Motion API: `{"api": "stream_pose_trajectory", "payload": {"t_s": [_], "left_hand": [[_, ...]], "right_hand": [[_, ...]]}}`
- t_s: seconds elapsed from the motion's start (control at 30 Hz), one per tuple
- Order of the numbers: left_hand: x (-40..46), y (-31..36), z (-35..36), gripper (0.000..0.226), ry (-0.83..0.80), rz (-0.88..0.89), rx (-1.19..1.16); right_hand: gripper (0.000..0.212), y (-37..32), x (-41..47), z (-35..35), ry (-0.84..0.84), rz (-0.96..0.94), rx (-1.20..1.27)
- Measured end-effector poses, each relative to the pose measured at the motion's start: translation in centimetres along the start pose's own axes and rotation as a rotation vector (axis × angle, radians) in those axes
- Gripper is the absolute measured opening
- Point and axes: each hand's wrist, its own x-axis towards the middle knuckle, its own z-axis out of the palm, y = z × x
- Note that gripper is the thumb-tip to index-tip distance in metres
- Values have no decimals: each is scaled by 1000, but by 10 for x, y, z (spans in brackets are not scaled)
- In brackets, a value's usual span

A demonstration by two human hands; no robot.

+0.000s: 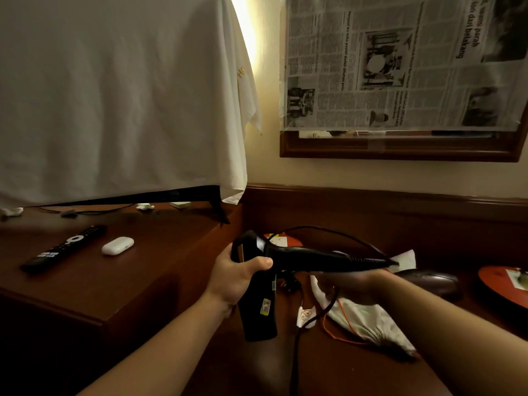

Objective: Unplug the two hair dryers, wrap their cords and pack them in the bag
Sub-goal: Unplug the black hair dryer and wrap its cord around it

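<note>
A black hair dryer (258, 307) is held over the lower desk, barrel pointing down, handle (323, 258) stretched out to the right. My left hand (237, 278) grips its body near the top, thumb across the front. My right hand (351, 284) holds the handle from underneath near the cord end. Its black cord (328, 231) loops up behind the handle and another stretch drops toward the near edge (295, 347). A white drawstring bag (368, 318) with an orange cord lies on the desk under my right forearm. A dark rounded object (431, 281), possibly the second dryer, lies further right.
On the raised cabinet at left lie a TV remote (64, 248) and a white earbud case (117, 245), below a TV draped in a white cloth (114, 95). A red round tray (505, 284) sits at the right edge. A newspaper-covered mirror (400, 64) hangs on the wall.
</note>
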Motion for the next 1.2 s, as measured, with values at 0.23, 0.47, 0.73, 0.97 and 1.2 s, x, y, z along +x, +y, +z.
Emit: {"api": "stream_pose_trajectory", "payload": {"t_s": [0.23,0.47,0.73,0.97,1.2], "left_hand": [[11,19,-8,77,-193,46,327],[12,47,-4,64,-162,76,577],[10,70,-1,54,-29,75,737],[14,83,0,65,114,144,759],[18,79,-10,68,157,149,760]], "right_hand": [[38,-69,-4,-30,-122,165,-75],[26,-111,-15,-27,-105,288,-255],[25,-126,-30,-15,-101,218,-47],[18,-121,-42,7,-175,96,-14],[22,-118,-48,-4,-27,84,-279]]}}
